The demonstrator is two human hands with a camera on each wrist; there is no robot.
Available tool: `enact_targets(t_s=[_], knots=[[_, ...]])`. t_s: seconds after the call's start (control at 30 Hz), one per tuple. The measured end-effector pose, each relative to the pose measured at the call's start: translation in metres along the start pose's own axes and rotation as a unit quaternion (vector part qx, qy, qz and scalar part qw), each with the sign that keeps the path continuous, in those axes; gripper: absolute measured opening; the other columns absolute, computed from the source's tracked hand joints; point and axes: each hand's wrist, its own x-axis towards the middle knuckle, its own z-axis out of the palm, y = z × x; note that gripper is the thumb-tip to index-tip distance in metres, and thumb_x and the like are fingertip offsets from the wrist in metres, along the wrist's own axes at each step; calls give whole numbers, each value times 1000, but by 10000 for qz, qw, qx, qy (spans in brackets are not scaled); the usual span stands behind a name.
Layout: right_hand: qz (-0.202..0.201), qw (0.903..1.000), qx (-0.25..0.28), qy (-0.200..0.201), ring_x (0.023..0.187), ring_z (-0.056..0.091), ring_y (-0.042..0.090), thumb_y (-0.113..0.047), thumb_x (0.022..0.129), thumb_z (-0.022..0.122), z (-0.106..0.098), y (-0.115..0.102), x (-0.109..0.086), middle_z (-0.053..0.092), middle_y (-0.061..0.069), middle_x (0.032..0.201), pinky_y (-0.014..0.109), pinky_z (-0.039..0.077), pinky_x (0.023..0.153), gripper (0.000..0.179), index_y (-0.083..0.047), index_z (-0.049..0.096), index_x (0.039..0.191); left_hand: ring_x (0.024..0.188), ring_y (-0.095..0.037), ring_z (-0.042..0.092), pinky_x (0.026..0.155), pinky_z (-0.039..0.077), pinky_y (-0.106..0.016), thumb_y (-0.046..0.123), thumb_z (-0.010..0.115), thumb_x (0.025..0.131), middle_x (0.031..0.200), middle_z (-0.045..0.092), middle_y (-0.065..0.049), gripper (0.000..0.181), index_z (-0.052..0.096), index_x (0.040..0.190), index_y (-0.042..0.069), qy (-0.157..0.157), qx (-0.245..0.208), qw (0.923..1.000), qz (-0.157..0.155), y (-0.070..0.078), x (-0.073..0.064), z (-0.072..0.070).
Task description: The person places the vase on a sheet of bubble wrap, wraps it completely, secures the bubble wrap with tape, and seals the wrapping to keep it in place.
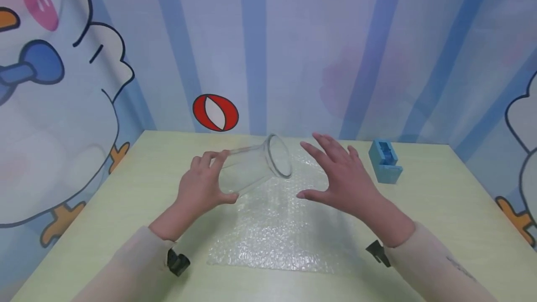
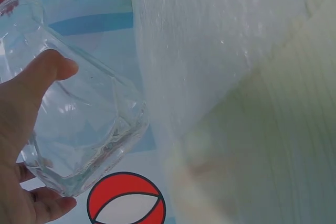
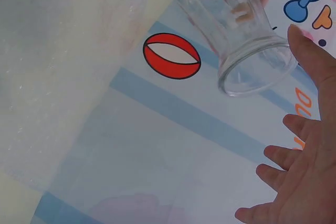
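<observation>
My left hand grips a clear glass vase around its base end, thumb on the near side and fingers on the far side. The vase lies sideways in the air, its flared rim turned right. Its angular body and thick bottom show in the left wrist view. Opposite the rim, my right hand hangs with fingers spread and nothing held. In the right wrist view the thumb is close to the rim; whether it touches cannot be told there, but the head view shows a gap. Below lies a sheet of bubble wrap.
On the pale table, a small light blue block-shaped holder stands at the back right, beyond my right hand. A striped cartoon-printed curtain borders the table at the back and sides. Dark clips sit by both sleeve cuffs.
</observation>
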Motion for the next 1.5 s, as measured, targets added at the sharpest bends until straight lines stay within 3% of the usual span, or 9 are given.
enact_targets(t_s=[0.47, 1.1, 1.3, 1.5], knots=[[-127, 9999, -33, 4, 155, 31, 39, -47, 81, 84, 0, -7, 4, 33, 14, 167, 77, 26, 116, 93, -19, 41, 157, 109, -37, 59, 54, 54, -33, 44, 93, 65, 132, 60, -18, 94, 50, 143, 15, 246, 216, 9983, 472, 12, 3, -1], [-254, 9985, -425, -212, 154, 34, 37, -52, 81, 82, 1, -20, 12, 39, 12, 165, 76, 26, 117, 89, -19, 44, 155, 101, -30, 57, 60, 55, -32, 47, 94, 63, 129, 61, -14, 94, 52, 142, 17, 221, 606, 9940, 878, 27, 5, -2], [-202, 9970, -652, -365, 148, 44, 36, -53, 80, 83, 2, -27, 16, 51, 12, 156, 75, 28, 117, 88, -19, 47, 153, 101, -29, 56, 64, 59, -33, 46, 93, 63, 128, 61, -14, 92, 52, 141, 17, 165, 706, 9926, 970, 32, 7, -3], [-227, 9953, -830, -438, 143, 50, 34, -55, 78, 84, 5, -32, 20, 57, 10, 151, 75, 29, 117, 88, -19, 50, 151, 106, -29, 56, 72, 62, -36, 48, 94, 64, 131, 60, -14, 95, 51, 143, 17, -147, 735, 9920, 1016, 40, 9, -5]])
